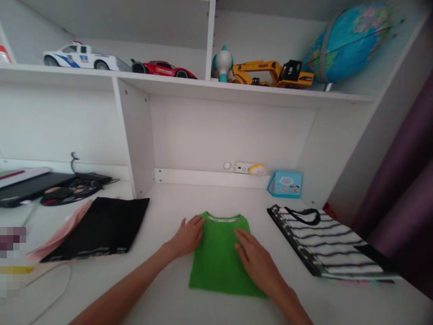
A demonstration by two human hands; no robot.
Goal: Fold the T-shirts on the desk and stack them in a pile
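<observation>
White desk [172, 196], hands [187, 238] on green shirt [218, 257], folded clothes [331, 241] either side

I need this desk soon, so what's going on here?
A person's left hand touches the upper left edge of a green shirt lying flat on the white desk, collar facing away; their right hand is over its right side. A black cloth lies to the left, striped clothing to the right.

White desk [176, 198], shelving [162, 84] above; purple curtain [406, 180] right
</observation>
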